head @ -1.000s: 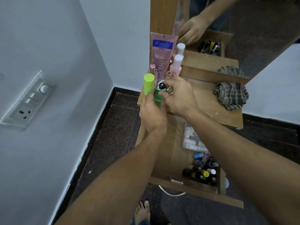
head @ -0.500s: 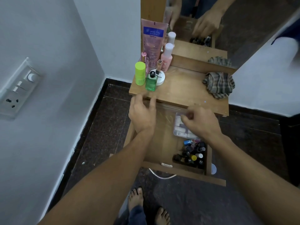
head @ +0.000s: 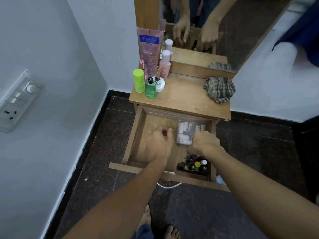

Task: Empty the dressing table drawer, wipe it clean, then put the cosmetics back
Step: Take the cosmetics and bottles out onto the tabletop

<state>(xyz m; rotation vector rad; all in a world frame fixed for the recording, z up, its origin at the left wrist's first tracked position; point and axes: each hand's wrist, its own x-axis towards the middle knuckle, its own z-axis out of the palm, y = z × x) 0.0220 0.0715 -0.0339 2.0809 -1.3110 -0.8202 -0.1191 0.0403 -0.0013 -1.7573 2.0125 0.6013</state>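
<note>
Dressing table drawer [head: 133, 144]: standing pulled out toward the person, its wooden floor showing bare on the left. Clear plastic box [head: 185, 133] of pale tubes: lying at the far right of the drawer. Cluster of small nail polish bottles [head: 194, 165]: sitting in the near right corner. Left hand [head: 159, 145]: hanging over the bare middle of the drawer floor with fingers loosely curled and nothing seen in them. Right hand [head: 204, 144]: reaching down between the box and the nail polish bottles with fingers bent under the palm; whether it is holding anything cannot be told. Tabletop [head: 183, 99]: carrying, at its far left corner, a lime-green cylinder [head: 138, 80], a green glass bottle [head: 150, 88] just beside it, a flat white tin [head: 160, 85], a pink bottle with a white cap [head: 165, 63] and a tall pink tube [head: 149, 47] standing against the mirror frame. Checked cloth [head: 220, 88]: lying crumpled at the far right of the tabletop. Mirror [head: 241, 23]: reflecting both hands. Switch panel [head: 17, 100]: sitting on the left wall.
</note>
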